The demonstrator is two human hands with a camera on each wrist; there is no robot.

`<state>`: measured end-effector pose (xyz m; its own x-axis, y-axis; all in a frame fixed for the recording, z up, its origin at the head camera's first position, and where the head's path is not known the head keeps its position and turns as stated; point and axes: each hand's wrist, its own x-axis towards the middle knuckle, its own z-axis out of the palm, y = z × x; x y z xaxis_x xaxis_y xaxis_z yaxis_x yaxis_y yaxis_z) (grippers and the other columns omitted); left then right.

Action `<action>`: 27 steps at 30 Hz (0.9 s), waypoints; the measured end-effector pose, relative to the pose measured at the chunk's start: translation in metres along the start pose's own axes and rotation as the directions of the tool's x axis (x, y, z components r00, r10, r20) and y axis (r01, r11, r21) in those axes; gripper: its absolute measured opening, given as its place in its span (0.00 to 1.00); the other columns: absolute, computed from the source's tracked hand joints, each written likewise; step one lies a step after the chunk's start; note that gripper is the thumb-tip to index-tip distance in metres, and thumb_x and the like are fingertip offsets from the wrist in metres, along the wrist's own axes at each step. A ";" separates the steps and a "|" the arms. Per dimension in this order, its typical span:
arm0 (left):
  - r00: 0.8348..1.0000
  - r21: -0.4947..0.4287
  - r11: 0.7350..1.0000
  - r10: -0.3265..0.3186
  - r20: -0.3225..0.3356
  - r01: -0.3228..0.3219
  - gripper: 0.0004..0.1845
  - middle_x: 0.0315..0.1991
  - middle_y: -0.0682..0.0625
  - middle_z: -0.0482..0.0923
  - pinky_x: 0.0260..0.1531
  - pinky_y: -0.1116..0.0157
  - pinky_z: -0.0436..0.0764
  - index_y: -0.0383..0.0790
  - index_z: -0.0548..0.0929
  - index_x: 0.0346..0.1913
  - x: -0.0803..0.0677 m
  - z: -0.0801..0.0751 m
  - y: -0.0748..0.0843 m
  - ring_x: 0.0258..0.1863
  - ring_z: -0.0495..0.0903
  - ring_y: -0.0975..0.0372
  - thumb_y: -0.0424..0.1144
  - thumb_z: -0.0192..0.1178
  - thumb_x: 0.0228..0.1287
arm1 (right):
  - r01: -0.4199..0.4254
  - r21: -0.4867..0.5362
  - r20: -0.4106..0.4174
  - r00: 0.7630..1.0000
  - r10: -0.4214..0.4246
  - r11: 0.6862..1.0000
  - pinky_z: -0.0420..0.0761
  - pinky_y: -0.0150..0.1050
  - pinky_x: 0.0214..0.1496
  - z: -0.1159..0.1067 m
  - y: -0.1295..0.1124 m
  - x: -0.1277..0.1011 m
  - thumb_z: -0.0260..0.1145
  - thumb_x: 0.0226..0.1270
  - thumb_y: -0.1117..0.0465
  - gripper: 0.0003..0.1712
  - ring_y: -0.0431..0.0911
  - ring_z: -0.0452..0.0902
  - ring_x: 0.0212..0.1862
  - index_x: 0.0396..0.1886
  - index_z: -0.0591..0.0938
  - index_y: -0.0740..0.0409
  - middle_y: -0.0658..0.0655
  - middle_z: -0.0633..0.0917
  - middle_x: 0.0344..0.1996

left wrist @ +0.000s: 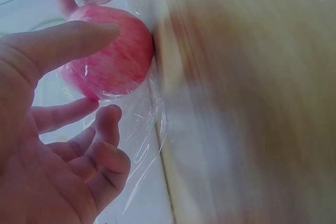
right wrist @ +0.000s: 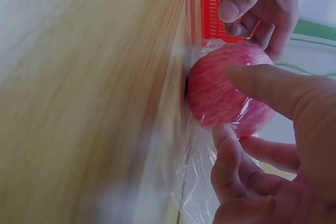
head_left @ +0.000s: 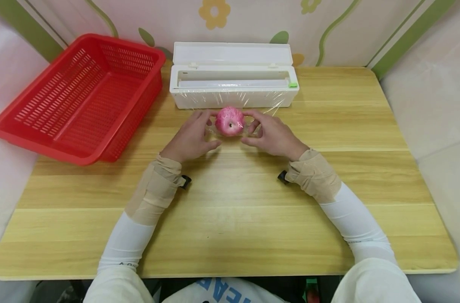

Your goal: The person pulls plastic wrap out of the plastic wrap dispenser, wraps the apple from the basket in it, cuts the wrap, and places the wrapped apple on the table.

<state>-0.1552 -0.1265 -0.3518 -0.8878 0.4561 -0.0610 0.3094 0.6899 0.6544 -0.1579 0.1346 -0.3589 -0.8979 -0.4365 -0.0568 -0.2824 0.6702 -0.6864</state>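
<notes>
Two bare hands bracket a round pink-red apple (head_left: 230, 121) resting on a clear sheet of plastic cling film (head_left: 252, 131) at upper centre of the head view, on the pale wooden table (head_left: 230, 210). The left hand (head_left: 192, 138) lies against the apple's left side with relaxed fingers, thumb across the top in the left wrist view; no firm clamp is visible. The right hand (head_left: 272, 136) mirrors it, fingers loosely curled at the film, thumb on the fruit.

Risk, as a judgement: the film clings to itself and to skin, so it may bunch or tear. The apple is round and could roll if one hand lifts.

Clearances: the white rectangular film dispenser box (head_left: 233, 82), lid open, stands just behind the apple. The red perforated plastic basket (head_left: 82, 97) occupies the upper left. Open table extends toward the lower frame edge and to the right.
</notes>
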 end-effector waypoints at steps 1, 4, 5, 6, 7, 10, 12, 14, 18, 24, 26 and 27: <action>1.000 0.008 1.000 0.005 -0.004 -0.005 0.42 0.66 0.38 0.71 0.60 0.49 0.80 0.40 0.67 0.77 0.000 0.000 0.000 0.64 0.73 0.48 0.38 0.76 0.63 | 0.000 -0.009 -0.003 1.000 0.000 1.000 0.81 0.43 0.41 0.000 0.000 0.000 0.79 0.66 0.55 0.44 0.49 0.84 0.39 0.79 0.70 0.47 0.56 0.88 0.44; 1.000 0.021 1.000 0.021 -0.011 -0.021 0.43 0.67 0.38 0.70 0.63 0.48 0.79 0.40 0.65 0.78 0.001 0.001 -0.001 0.66 0.72 0.48 0.38 0.75 0.63 | -0.001 -0.040 -0.008 1.000 0.000 0.999 0.81 0.43 0.40 0.001 -0.001 0.002 0.79 0.66 0.54 0.45 0.48 0.83 0.38 0.79 0.69 0.46 0.54 0.87 0.44; 1.000 0.025 0.999 0.026 -0.011 -0.025 0.43 0.67 0.38 0.70 0.65 0.48 0.78 0.40 0.65 0.78 0.001 0.002 -0.001 0.66 0.72 0.47 0.38 0.75 0.63 | -0.002 -0.051 -0.010 1.000 0.001 0.999 0.81 0.43 0.40 0.001 -0.001 0.003 0.79 0.66 0.54 0.45 0.48 0.83 0.38 0.80 0.69 0.46 0.54 0.87 0.44; 0.999 0.027 0.999 0.030 -0.012 -0.030 0.44 0.68 0.38 0.70 0.66 0.47 0.78 0.40 0.65 0.78 0.002 0.002 -0.001 0.67 0.72 0.47 0.38 0.75 0.63 | -0.003 -0.061 -0.012 1.000 0.002 0.998 0.81 0.43 0.40 0.001 -0.002 0.004 0.79 0.66 0.53 0.45 0.48 0.82 0.38 0.80 0.69 0.46 0.54 0.86 0.44; 0.999 0.032 0.999 0.033 -0.012 -0.032 0.44 0.68 0.38 0.70 0.67 0.47 0.77 0.40 0.64 0.79 0.002 0.003 -0.002 0.67 0.72 0.47 0.38 0.75 0.64 | -0.006 -0.073 -0.014 1.000 0.005 0.997 0.81 0.43 0.41 0.001 -0.002 0.005 0.79 0.66 0.53 0.45 0.48 0.82 0.39 0.80 0.69 0.46 0.53 0.86 0.44; 0.999 0.038 0.999 0.037 -0.014 -0.037 0.45 0.69 0.38 0.69 0.69 0.47 0.76 0.40 0.63 0.80 0.003 0.003 -0.003 0.66 0.71 0.48 0.39 0.75 0.64 | -0.015 -0.097 -0.020 1.000 0.013 0.995 0.81 0.44 0.42 0.001 -0.004 0.007 0.78 0.67 0.51 0.45 0.48 0.81 0.41 0.80 0.70 0.47 0.53 0.86 0.44; 0.999 0.021 0.999 0.033 -0.015 -0.032 0.45 0.68 0.38 0.70 0.65 0.48 0.78 0.40 0.63 0.81 0.004 0.004 -0.003 0.62 0.71 0.48 0.39 0.74 0.66 | -0.018 -0.104 -0.025 1.000 0.015 0.994 0.82 0.45 0.43 0.002 -0.004 0.008 0.78 0.67 0.49 0.44 0.48 0.81 0.42 0.79 0.71 0.48 0.54 0.86 0.45; 0.999 -0.007 1.000 0.030 -0.018 -0.030 0.44 0.66 0.38 0.70 0.60 0.50 0.79 0.41 0.63 0.81 0.004 0.004 -0.004 0.58 0.72 0.49 0.42 0.72 0.68 | -0.016 -0.108 -0.035 0.999 0.012 0.994 0.81 0.45 0.42 0.002 -0.004 0.009 0.77 0.67 0.47 0.42 0.48 0.81 0.42 0.78 0.72 0.48 0.53 0.86 0.44; 0.999 -0.095 0.995 0.010 -0.031 -0.013 0.39 0.64 0.41 0.72 0.54 0.52 0.81 0.44 0.65 0.81 0.005 0.004 -0.004 0.55 0.73 0.51 0.51 0.67 0.74 | -0.017 -0.102 -0.049 0.999 0.012 0.995 0.80 0.45 0.41 0.004 -0.003 0.011 0.74 0.69 0.43 0.40 0.48 0.80 0.43 0.76 0.74 0.49 0.53 0.86 0.43; 0.994 -0.132 0.989 -0.071 -0.080 0.060 0.29 0.58 0.43 0.75 0.54 0.53 0.80 0.44 0.71 0.77 0.010 0.005 -0.002 0.53 0.75 0.52 0.55 0.53 0.82 | -0.034 -0.119 -0.079 0.997 0.025 0.992 0.78 0.44 0.40 0.005 -0.003 0.013 0.70 0.72 0.39 0.37 0.47 0.80 0.40 0.74 0.76 0.51 0.51 0.87 0.41; 0.990 -0.126 0.989 -0.096 -0.099 0.083 0.28 0.56 0.43 0.77 0.53 0.52 0.80 0.43 0.74 0.74 0.011 0.005 0.000 0.52 0.76 0.52 0.55 0.52 0.82 | -0.036 -0.131 -0.090 0.996 0.024 0.991 0.78 0.43 0.39 0.005 -0.004 0.014 0.70 0.73 0.39 0.36 0.46 0.80 0.38 0.73 0.78 0.52 0.51 0.87 0.39; 0.988 -0.123 0.988 -0.110 -0.106 0.097 0.28 0.56 0.44 0.77 0.53 0.53 0.80 0.42 0.75 0.73 0.011 0.005 0.001 0.52 0.76 0.52 0.55 0.51 0.82 | -0.037 -0.137 -0.092 0.995 0.025 0.990 0.78 0.44 0.39 0.005 -0.004 0.014 0.70 0.73 0.39 0.36 0.47 0.80 0.38 0.72 0.78 0.52 0.51 0.88 0.39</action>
<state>-0.1631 -0.1177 -0.3557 -0.9476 0.3150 -0.0525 0.1777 0.6567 0.7330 -0.1680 0.1223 -0.3604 -0.9320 -0.3625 -0.0066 -0.2922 0.7619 -0.5780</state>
